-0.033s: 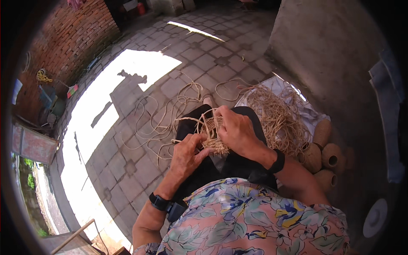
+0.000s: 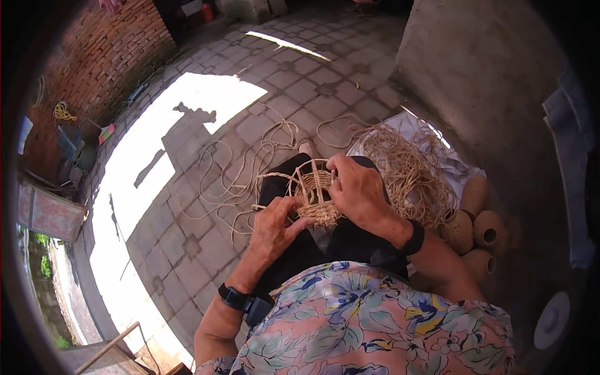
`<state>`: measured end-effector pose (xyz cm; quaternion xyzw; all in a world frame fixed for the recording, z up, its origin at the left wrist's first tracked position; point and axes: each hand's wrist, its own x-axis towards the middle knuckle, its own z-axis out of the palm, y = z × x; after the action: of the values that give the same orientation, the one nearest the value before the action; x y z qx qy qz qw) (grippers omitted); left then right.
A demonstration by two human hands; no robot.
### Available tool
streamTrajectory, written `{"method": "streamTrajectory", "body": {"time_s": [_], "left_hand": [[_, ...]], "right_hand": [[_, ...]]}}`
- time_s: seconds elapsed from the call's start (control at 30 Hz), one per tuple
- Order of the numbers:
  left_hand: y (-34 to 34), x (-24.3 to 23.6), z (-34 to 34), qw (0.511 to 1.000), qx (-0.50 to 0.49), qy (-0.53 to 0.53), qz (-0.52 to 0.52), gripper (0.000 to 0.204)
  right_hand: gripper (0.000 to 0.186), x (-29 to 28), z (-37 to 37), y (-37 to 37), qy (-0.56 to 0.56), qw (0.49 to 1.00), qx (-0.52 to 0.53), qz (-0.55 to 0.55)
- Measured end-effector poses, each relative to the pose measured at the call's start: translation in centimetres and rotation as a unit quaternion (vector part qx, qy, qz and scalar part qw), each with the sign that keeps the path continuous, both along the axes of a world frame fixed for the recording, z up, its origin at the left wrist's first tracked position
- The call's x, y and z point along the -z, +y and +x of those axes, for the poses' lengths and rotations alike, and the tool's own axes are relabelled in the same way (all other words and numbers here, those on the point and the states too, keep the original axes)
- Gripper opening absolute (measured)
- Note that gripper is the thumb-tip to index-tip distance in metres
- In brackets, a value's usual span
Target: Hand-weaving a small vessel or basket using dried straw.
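A partly woven basket of tan cord rests on my lap, with bare strands arching over its opening. My left hand is closed on the basket's near left wall, thumb along the woven edge. At the far right side, my right hand has its fingers bent and pinched at the strands by the rim. Exactly which strand it grips is partly hidden by the hand. Loose cord trails from the basket's left side over the paving.
To the right, a big tangle of tan cord lies on a white sheet. Several round woven pots with openings sit beside it. A plastered wall rises at the right, a brick wall at the far left.
My right hand has shifted slightly right and toward me, uncovering more of the basket's opening and an upright strand. My left hand stays in place.
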<state>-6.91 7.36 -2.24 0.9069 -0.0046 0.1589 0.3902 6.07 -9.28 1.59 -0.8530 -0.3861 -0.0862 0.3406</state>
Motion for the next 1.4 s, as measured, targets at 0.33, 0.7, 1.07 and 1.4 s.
{"method": "streamTrajectory", "body": {"time_s": [0.33,0.7,1.07,1.4], "left_hand": [[-0.6,0.1,0.5,0.999,-0.001,-0.013,-0.051,0.036],[-0.8,0.6,-0.1,0.998,-0.021,0.001,-0.053,0.038],[-0.5,0.5,-0.1,0.999,-0.022,0.002,-0.031,0.036],[-2.6,-2.8,3.5,0.979,0.027,-0.142,0.141,0.014]], "right_hand": [[0.050,1.7,1.3,1.5,0.058,0.984,-0.158,0.064],[0.047,1.1,1.4,0.5,0.537,0.803,-0.195,0.169],[0.017,1.6,1.9,-3.8,0.245,0.957,-0.010,0.155],[0.017,3.3,3.2,-7.7,0.589,0.753,-0.034,0.290]]}}
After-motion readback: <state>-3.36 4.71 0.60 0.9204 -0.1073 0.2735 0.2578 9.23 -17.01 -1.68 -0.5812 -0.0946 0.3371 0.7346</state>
